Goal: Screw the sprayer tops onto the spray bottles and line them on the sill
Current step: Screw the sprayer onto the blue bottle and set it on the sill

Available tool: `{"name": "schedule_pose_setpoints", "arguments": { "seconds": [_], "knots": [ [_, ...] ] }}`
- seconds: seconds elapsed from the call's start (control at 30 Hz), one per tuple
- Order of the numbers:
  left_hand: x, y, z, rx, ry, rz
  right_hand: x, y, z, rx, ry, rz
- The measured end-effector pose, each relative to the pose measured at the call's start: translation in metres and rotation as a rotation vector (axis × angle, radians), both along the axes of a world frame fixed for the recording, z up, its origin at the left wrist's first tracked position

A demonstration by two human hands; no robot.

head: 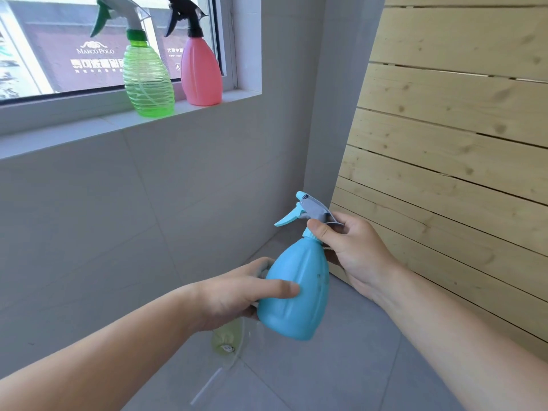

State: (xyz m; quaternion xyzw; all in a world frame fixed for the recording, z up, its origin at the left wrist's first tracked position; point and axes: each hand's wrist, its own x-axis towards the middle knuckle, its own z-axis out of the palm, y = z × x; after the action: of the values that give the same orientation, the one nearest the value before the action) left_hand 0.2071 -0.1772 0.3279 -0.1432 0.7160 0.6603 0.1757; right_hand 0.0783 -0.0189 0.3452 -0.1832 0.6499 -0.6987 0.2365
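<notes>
— Fingers first: how are your hands set on it?

— Your left hand (237,295) is wrapped around the lower body of the pale blue, pear-shaped plastic spray bottle (296,295), thumb lying across its front. Your right hand (353,247) is closed on the blue-and-grey trigger sprayer top (311,210), thumb pressed at the collar, the other fingers behind the head.

— And where is the bottle itself?

— In the air between your hands, tilted, nozzle pointing left, well below the grey tiled window sill (178,114) and to its right. The top sits on the bottle's neck; how far it is threaded you cannot tell.

— What stands on the sill?

— Two bottles, both upright with their tops on. A clear green ribbed plastic bottle (148,81) with a green-and-clear trigger stands near the sill's front edge. Just beside it, toward the sill's right end, is a pink opaque plastic bottle (200,75) with a black trigger. They are close but apart.

— Anything under the sill?

— Below your left hand, on the grey floor tiles (341,375), lies something yellowish in clear wrapping (226,342), too blurred to identify. A pale slatted pine panel (444,143) fills the side right of the sill.
</notes>
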Motion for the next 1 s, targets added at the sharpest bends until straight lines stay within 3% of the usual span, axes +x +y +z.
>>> {"name": "schedule_pose_setpoints", "arguments": {
  "seconds": [0.2,0.33,0.53,0.67,0.73,0.8,0.9,1.0],
  "knots": [
    [-0.002,0.007,0.001,-0.061,0.074,-0.006,0.001,-0.003,0.002,-0.052,-0.051,-0.053],
    [-0.001,0.006,0.000,0.070,0.053,0.073,0.000,-0.001,0.007,-0.092,-0.079,-0.080],
    [-0.003,0.018,0.001,-0.268,0.125,0.178,0.001,-0.002,0.007,-0.098,-0.101,-0.094],
    [-0.003,0.013,0.001,0.133,0.059,0.122,-0.003,0.002,0.013,-0.136,-0.167,-0.083],
    [-0.003,0.009,0.002,0.232,0.067,0.093,-0.004,0.003,0.014,-0.155,-0.179,-0.067],
    [-0.004,0.012,0.003,0.141,0.091,0.101,-0.003,0.002,0.014,-0.156,-0.176,-0.056],
    [-0.006,0.021,0.005,-0.153,0.152,0.167,0.002,-0.001,0.011,-0.140,-0.150,-0.060],
    [-0.006,0.022,0.001,-0.105,0.131,0.147,0.003,-0.002,0.011,-0.146,-0.155,-0.066]
  ]
}}
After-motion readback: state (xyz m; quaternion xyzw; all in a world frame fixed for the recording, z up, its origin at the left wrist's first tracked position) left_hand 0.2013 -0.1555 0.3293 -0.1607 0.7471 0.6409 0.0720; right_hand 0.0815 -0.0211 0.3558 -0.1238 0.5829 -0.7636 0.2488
